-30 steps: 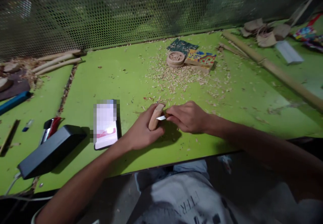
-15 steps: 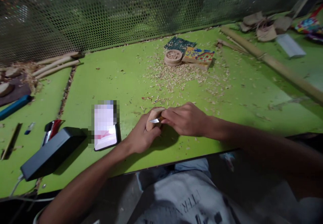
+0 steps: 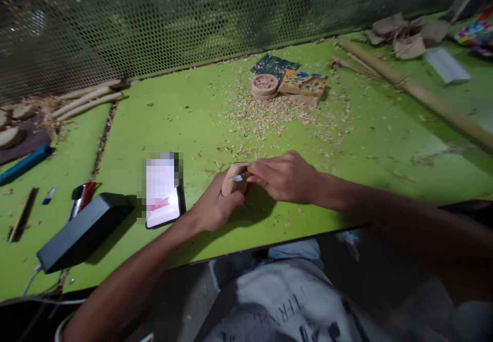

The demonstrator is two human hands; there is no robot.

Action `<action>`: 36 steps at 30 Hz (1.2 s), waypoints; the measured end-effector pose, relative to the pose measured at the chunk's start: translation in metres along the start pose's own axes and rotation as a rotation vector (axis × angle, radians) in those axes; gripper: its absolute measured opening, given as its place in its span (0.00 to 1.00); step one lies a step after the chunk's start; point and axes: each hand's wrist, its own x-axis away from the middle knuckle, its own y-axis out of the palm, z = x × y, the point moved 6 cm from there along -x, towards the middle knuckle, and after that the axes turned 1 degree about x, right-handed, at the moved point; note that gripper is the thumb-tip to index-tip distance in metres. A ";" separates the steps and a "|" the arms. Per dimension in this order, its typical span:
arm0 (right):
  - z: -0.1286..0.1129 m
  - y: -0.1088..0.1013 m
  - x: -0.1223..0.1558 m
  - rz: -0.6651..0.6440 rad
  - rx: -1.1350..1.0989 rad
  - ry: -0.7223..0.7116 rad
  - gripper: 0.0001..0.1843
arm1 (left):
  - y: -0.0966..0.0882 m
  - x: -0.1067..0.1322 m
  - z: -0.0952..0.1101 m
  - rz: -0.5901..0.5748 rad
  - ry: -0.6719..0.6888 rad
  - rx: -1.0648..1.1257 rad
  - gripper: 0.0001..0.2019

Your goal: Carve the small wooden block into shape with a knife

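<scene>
My left hand (image 3: 217, 203) is closed around a pale block of wood (image 3: 230, 184), holding it on edge just above the green table (image 3: 165, 121). In my right hand (image 3: 287, 177) is a short carving knife (image 3: 238, 177) with an orange-brown handle. Its blade points left and lies across the face of the wood, seemingly touching it. The fingers of my right hand wrap round the handle and hide most of it. Part of the wood's far side is covered by my left fingers.
Shavings surround a round carved wooden piece (image 3: 264, 86), a painted block (image 3: 303, 86) and a dark green sheet (image 3: 274, 65). A phone (image 3: 164, 193) lies left of my hands, beside a black box (image 3: 84, 231) with a cable. A bamboo pole (image 3: 419, 95) runs along the right.
The knife blade has turned a little against the wood, and my right hand has shifted slightly up. The whole view has moved a little; both grips are the same.
</scene>
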 end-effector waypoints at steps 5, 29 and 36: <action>0.030 0.013 0.000 -0.059 -0.011 0.101 0.24 | -0.003 0.001 -0.010 -0.025 -0.089 0.128 0.18; 0.078 0.010 0.005 0.053 -0.046 0.376 0.28 | -0.017 -0.006 -0.020 0.070 -0.061 0.124 0.27; 0.078 0.004 -0.007 0.043 -0.011 0.319 0.27 | -0.017 -0.008 -0.021 0.071 -0.060 0.289 0.28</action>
